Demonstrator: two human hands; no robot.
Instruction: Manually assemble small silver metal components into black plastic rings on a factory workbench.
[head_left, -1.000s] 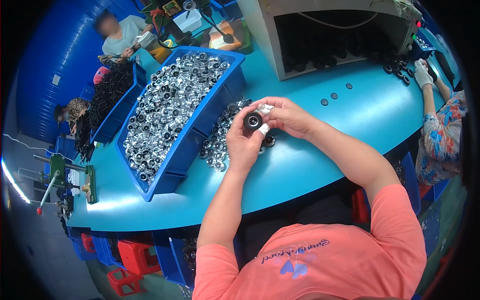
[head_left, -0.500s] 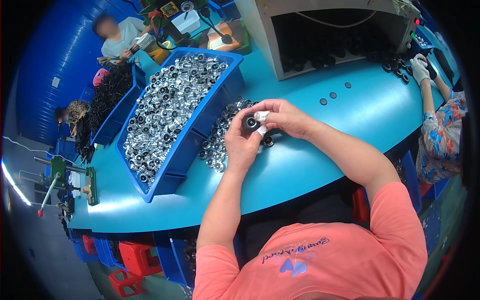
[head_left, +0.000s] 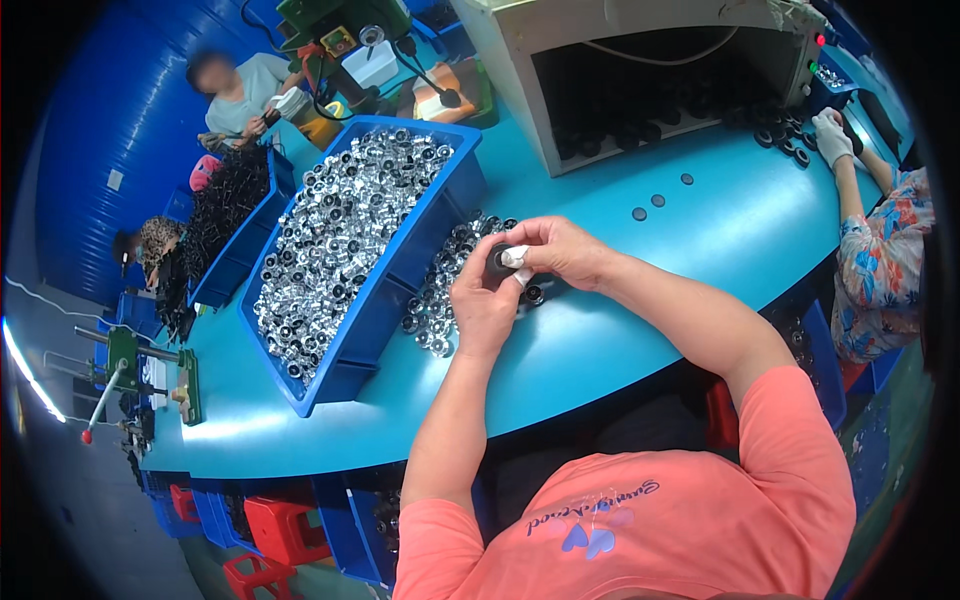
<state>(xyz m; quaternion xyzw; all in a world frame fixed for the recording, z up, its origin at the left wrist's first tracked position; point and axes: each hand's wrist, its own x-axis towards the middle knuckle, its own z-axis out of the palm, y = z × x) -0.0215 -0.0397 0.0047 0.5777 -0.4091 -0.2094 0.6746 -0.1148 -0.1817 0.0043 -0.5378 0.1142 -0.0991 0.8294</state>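
Observation:
A round black wheel-like part [head_left: 495, 265] is held up over the table between my hands. My left hand [head_left: 484, 312] curls its fingers and thumb around the part's left and near side. From the right, my right hand [head_left: 562, 252] pinches at it, with a white covering on a fingertip lying across its face. Another white covering shows at my left thumb tip. Whether a smaller piece sits under the right fingertips cannot be made out. Just behind and left of my hands lies a loose pile of shiny clear-and-black small wheels [head_left: 428, 318].
A large blue bin [head_left: 345, 375] heaped with similar shiny pieces stands to the left. Three black discs [head_left: 640, 213] lie on the turquoise table [head_left: 600, 345], before a box-shaped machine [head_left: 545, 120] containing black rings. A co-worker's gloved hand [head_left: 832, 140] is at far right; another person sits far left.
The black part has tilted, so its face shows less. My right fingertips have moved down over its centre. The whole view has shifted slightly.

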